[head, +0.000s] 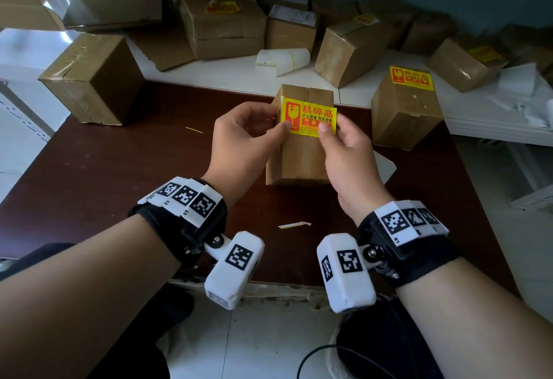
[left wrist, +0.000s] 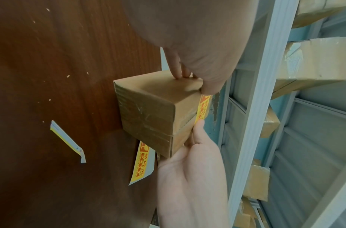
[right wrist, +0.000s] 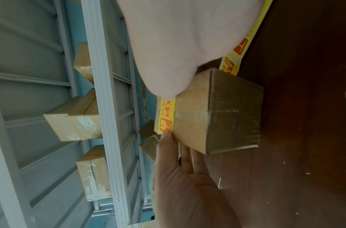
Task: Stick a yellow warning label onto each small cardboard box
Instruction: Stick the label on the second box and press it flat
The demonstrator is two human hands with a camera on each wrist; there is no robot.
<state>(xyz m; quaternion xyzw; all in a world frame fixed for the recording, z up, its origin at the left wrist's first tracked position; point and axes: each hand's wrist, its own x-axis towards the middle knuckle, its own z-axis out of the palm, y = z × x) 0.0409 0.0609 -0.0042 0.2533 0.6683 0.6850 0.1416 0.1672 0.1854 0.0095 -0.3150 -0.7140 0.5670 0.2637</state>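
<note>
A small brown cardboard box (head: 299, 157) stands upright on the dark wooden table (head: 119, 169). A yellow warning label (head: 309, 116) with red print is held flat against the box's upper front. My left hand (head: 281, 121) pinches the label's left edge, with its fingers against the box side (left wrist: 154, 111). My right hand (head: 327, 131) pinches the lower right corner with its thumb on top. The right wrist view shows the label (right wrist: 166, 115) edge-on at the box's end (right wrist: 217, 111). A sheet of further labels (left wrist: 142, 163) lies partly under the box.
A labelled box (head: 404, 112) stands just to the right and a plain box (head: 92, 79) at the far left. Several more boxes are piled on the white surface (head: 239, 74) behind, with curled backing paper (head: 284, 59). A paper scrap (head: 294, 224) lies near the table's front.
</note>
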